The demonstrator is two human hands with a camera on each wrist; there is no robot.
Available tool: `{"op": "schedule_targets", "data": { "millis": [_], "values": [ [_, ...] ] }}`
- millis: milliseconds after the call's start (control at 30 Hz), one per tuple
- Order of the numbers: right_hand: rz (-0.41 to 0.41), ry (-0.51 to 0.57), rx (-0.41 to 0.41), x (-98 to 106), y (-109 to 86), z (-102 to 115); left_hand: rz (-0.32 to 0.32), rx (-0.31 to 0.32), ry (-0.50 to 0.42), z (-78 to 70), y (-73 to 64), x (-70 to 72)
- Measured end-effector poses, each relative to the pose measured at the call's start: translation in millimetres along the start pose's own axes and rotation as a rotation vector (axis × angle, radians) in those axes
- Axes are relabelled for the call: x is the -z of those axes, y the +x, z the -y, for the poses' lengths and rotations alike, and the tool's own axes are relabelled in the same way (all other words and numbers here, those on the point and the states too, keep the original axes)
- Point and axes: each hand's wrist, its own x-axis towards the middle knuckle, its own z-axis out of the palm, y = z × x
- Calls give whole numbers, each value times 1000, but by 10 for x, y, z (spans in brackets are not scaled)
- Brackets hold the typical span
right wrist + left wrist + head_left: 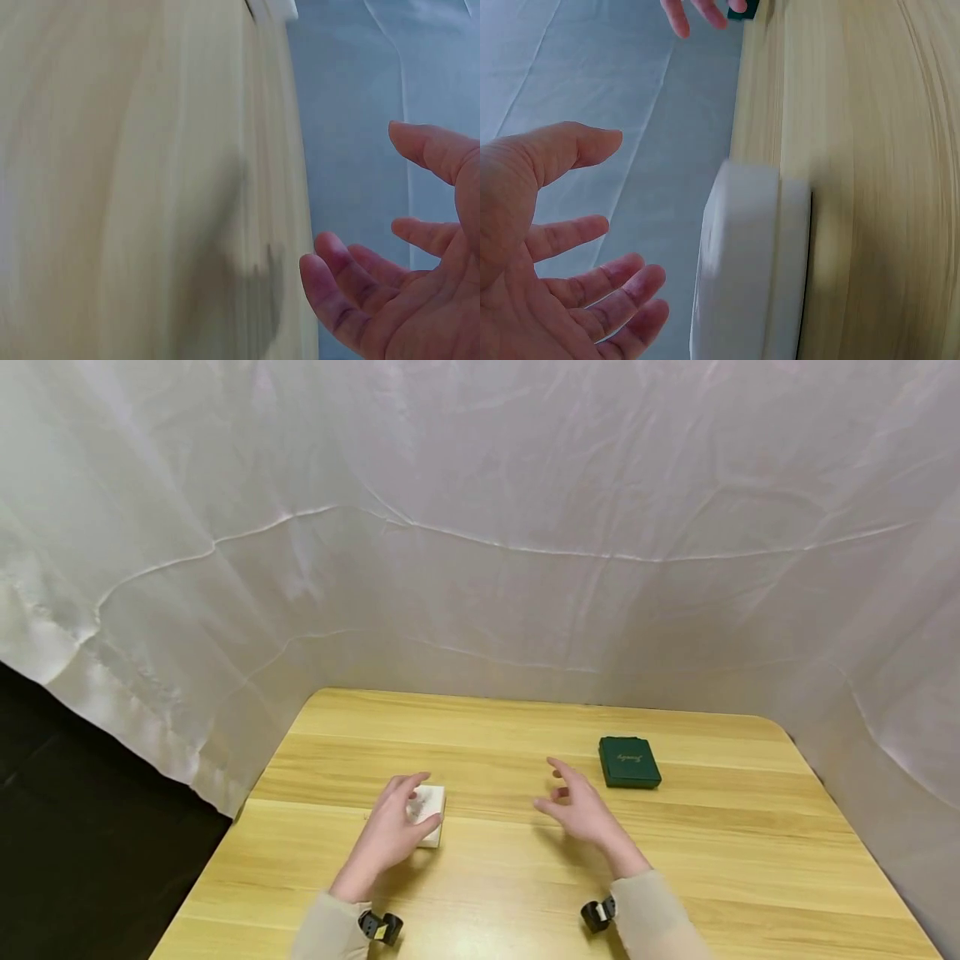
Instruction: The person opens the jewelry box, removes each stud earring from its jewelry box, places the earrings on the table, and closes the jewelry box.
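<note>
A small white box (431, 802) with a faint print on its lid lies on the table left of centre. Over it hovers my left hand (392, 827), fingers spread and slightly bent, partly hiding it in the head view. In the left wrist view a gap separates that hand (525, 292) from the white box (739, 270), whose lid seam shows. My right hand (587, 817) is held above the wood, thumb and fingers apart, with nothing in it. Beyond it to the right sits a flat dark green box (628, 764) with gold lettering, untouched.
The light wood-grain table (495, 893) has rounded far corners. A pale, creased curtain (525, 610) hangs behind and along its sides. At the left a dark area (90, 827) lies past the curtain. Each wrist wears a small black camera (381, 928).
</note>
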Motion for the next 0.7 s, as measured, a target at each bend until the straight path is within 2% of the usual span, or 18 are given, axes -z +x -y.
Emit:
{"op": "schedule_targets", "data": {
  "millis": [367,533,700],
  "values": [
    [-148,-81,-51,643,-90,-403,116,-83,-17,-210,53,-268],
    [-215,-107,-145,873,-125,-511,165,-105,-35,-276,90,-404],
    [-244,-116,-239,1036,-111,-612,200,-128,-45,-343,132,-541]
  ]
}}
